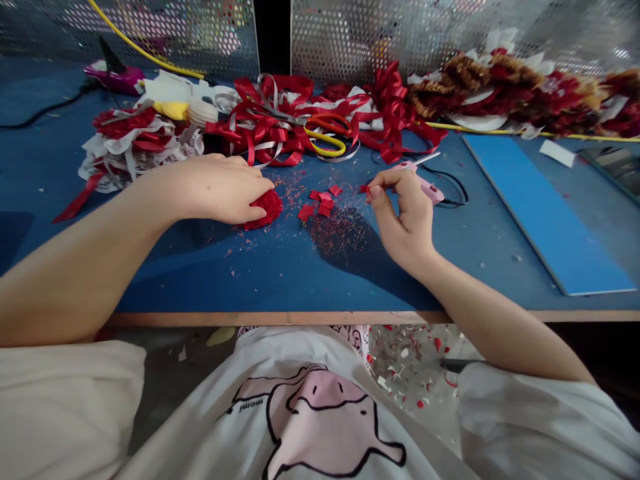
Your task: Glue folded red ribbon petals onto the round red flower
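Note:
My left hand (220, 190) reaches over a round red ruffled rosette (267, 210) on the table, its fingers closed around it and covering much of it. My right hand (406, 217) is in a pinch, with a small red piece (365, 189) showing at the thumb and fingertip. Between the hands lie several small red squares (325, 200) in a loose group, with fine red and pale specks around them. Just behind my right hand is a pink glue gun (431, 191) with a dark cord, partly hidden by the hand.
Red and white ribbons (295, 127) lie in a heap at the back, with orange-and-yellow-handled scissors (327, 143) on top. Red and white ruffled pieces (135, 137) are behind my left hand. A blue board (545, 213) lies at right. Perforated metal panels (350, 47) stand behind.

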The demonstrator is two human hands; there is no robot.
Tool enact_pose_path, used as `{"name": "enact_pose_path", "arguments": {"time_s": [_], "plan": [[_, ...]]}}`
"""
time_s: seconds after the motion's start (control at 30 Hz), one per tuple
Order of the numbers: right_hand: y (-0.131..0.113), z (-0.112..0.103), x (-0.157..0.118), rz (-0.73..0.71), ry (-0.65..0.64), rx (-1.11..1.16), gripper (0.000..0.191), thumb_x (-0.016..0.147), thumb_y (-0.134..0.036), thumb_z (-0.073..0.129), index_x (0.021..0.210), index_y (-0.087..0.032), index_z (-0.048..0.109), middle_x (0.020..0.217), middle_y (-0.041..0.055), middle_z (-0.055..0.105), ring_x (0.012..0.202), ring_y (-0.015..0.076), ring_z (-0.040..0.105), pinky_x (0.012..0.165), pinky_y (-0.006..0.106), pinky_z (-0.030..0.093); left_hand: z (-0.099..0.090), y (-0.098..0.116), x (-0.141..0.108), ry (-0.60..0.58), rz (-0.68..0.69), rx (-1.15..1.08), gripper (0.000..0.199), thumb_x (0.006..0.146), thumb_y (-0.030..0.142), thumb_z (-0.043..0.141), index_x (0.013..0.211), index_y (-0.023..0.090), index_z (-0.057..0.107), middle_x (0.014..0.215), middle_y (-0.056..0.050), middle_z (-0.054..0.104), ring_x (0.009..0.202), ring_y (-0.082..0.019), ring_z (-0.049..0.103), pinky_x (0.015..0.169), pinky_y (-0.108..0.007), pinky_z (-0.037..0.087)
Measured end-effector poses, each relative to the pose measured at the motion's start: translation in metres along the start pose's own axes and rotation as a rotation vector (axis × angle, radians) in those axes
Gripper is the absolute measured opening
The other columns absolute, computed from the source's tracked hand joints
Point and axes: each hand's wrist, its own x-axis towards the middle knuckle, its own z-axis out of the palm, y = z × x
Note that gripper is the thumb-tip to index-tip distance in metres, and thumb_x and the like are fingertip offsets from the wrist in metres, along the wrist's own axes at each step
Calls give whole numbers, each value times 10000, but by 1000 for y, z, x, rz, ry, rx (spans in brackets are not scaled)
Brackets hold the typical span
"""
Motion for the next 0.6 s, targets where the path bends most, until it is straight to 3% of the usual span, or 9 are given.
{"name": "enact_pose_path", "arguments": {"time_s": [0.07,0.17,0.3,0.43,0.6], "plan": [[0,0,0,4,3,-9,200,1085,-401,500,995,-266,616,929,46,679,890,226,616,905,476,500,-9,-6,3,-182,88,24,457,698,682,833,812,248,750,790,-59,674,921,-330,666,939,-474,493],[-1,-2,1,5,19,-35,202,1086,-404,503,982,-272,616,917,42,676,903,226,617,915,480,494,-30,1,5,-164,33,-26,533,701,741,847,765,230,708,710,-36,598,827,-252,611,918,-432,474],[-4,-3,1,21,26,-17,211,1084,-427,513,979,-276,616,921,45,679,867,212,621,895,468,508,-41,31,7,-185,36,-260,451,820,626,815,966,201,776,762,-4,669,779,-186,617,884,-349,464],[-9,-4,0,1,39,75,188,1071,-408,545,989,-259,624,941,34,678,886,205,639,893,453,517,-17,83,4,-157,39,-531,422,816,489,841,1124,211,765,989,-33,774,826,-219,703,756,-303,477],[-12,-8,1,-5,-23,122,192,1041,-414,599,967,-248,660,910,32,698,898,200,643,878,427,519,23,132,-11,-139,133,-752,313,969,346,686,1226,172,722,1183,-85,803,978,-214,751,833,-307,534]]}}
